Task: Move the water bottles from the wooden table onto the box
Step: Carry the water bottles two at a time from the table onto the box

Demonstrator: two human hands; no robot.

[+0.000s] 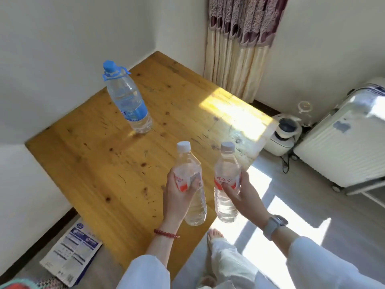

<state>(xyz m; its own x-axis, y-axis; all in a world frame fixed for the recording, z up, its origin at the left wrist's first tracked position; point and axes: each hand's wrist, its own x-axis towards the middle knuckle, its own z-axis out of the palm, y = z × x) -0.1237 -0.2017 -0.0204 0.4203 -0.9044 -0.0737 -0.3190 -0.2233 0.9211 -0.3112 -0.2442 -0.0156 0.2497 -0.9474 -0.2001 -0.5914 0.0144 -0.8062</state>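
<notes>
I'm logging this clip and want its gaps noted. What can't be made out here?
Head view only:
- Box: partly under the table, so its depth is hidden.
- Left hand's bottle: label covered by fingers.
- Blue-capped bottle: label print too small.
- Suitcase: cut off by the right edge.

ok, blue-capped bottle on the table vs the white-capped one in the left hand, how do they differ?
The large clear plastic bottle with the blue cap stands free on the wooden table; the smaller clear white-capped bottle is held above it in the left hand.
Blue cap, carry loop and blue label versus white cap and red-and-white label.
The blue-capped bottle looks larger and wider.
Shared: both clear plastic, capped, holding clear liquid.
</notes>
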